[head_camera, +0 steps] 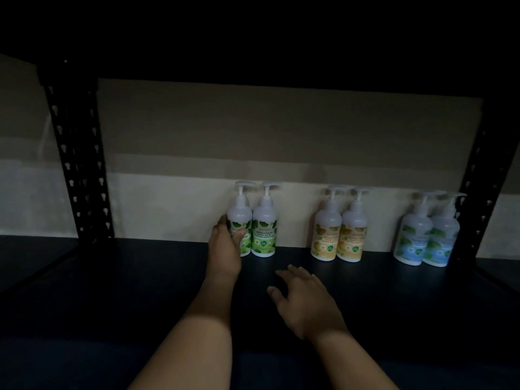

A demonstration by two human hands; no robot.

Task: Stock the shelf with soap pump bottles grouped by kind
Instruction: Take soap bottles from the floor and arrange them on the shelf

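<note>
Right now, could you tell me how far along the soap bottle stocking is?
Done: three pairs stand along the back of the shelf, grouped by kind: two yellow-label bottles, two blue-label bottles, and one green-label bottle already set. In hand: the left hand grips the second green bottle beside its match. The right hand is open, holding nothing. Whether more stock remains is out of view.

Light is very low; everything above me is black, and I see only what lies directly ahead. A black metal upright (77,161) with keyhole slots stands at left and a matching upright (478,190) at right, with a dark board (112,291) running between them. Behind is a pale wall (253,130), tan above, with a lighter cream band (174,209) along its base.
</note>
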